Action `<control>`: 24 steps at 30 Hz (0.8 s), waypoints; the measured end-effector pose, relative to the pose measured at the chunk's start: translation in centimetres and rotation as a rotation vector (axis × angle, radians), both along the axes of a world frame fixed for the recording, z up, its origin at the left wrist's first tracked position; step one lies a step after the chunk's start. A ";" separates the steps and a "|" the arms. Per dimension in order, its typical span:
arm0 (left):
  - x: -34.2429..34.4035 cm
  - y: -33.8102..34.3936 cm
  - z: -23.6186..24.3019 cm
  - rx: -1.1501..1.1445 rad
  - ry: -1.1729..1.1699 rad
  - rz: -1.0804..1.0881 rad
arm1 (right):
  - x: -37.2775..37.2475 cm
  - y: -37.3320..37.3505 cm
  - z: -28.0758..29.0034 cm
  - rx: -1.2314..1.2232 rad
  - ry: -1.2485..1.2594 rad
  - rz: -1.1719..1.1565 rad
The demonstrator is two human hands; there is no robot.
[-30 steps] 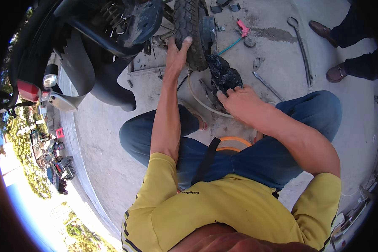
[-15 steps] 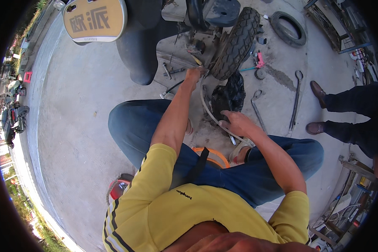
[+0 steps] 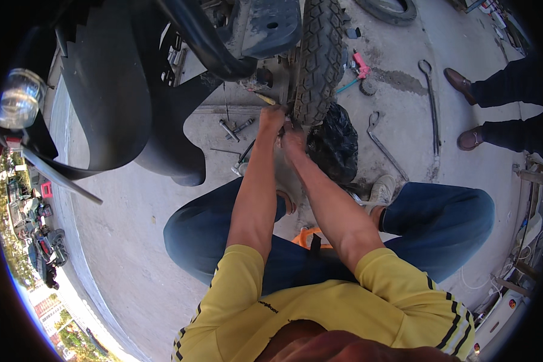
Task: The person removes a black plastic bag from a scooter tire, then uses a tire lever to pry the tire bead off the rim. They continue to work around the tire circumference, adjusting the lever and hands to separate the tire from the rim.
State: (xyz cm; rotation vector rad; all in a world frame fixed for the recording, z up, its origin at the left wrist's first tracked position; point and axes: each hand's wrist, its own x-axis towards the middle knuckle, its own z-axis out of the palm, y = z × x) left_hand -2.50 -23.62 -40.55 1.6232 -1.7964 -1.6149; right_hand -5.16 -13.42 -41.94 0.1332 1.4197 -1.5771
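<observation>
Both my hands meet at the lower left side of a black knobbly tyre (image 3: 320, 66) on the vehicle's wheel. My left hand (image 3: 273, 117) is closed, knuckles up, at the tyre's edge; what its fingers grip is hidden. Just beyond it a yellow stick-like piece, perhaps a tool handle (image 3: 264, 98), shows; I cannot tell whether the hand touches it. Right beside it, my right hand (image 3: 293, 139) is closed against the bottom of the tyre, its grip hidden too. A crumpled black plastic bag (image 3: 335, 145) lies on the ground to the right of that hand.
Dark vehicle bodywork (image 3: 111, 90) and a black bar (image 3: 205, 39) overhang at upper left. A cross-shaped tool (image 3: 235, 128) lies on the left. On the right are a bent wrench (image 3: 383, 145), a long wrench (image 3: 431, 102), a pink air gun (image 3: 361, 65) and a person's shoes (image 3: 469, 139).
My right hand has left the black bag and pale strip and moved up-left to join my left hand at the tyre. The strip no longer shows. The view has shifted closer to the vehicle.
</observation>
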 end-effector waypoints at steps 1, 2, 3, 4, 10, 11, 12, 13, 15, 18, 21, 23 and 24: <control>0.2 -0.5 -0.4 -0.098 -0.074 -0.069 | 1.0 -0.5 -0.2 0.013 -0.008 -0.045; 0.6 -0.9 -1.1 -0.060 -0.022 -0.023 | 1.7 -1.1 -0.1 0.026 -0.015 -0.087; -0.1 -0.7 -1.0 -0.026 0.007 0.010 | 1.5 -1.5 -1.2 0.056 0.008 -0.117; -0.8 -0.4 -1.0 0.010 0.034 0.043 | 0.9 -2.0 -2.4 0.087 0.031 -0.146; 0.5 -1.4 -1.4 0.112 0.032 0.057 | 1.7 -3.1 -1.3 0.029 0.009 -0.239; -0.8 -1.4 -1.5 0.122 0.084 0.040 | 1.1 -3.2 -3.3 0.039 0.116 -0.263; -0.2 -1.7 -2.4 0.129 0.119 0.060 | 1.8 -3.4 -2.6 0.033 0.178 -0.273; 0.7 -1.9 -3.3 0.135 0.153 0.082 | 2.3 -3.4 -2.0 0.019 0.188 -0.255; 0.4 -1.5 -2.8 0.189 0.181 0.093 | 2.0 -3.0 -2.3 -0.004 0.168 -0.215; 0.2 -1.7 -2.8 0.209 0.209 0.091 | 2.1 -3.3 -2.6 0.016 0.156 -0.206; -0.8 -1.3 -1.5 0.100 0.112 0.031 | 2.4 -4.5 -4.0 0.008 0.142 -0.390; -1.4 -1.2 0.0 -0.012 0.012 -0.059 | 2.8 -4.1 -5.0 0.018 0.306 -0.332; -1.0 -1.1 -0.5 0.021 0.057 -0.017 | 2.8 -3.5 -5.1 0.039 0.478 -0.181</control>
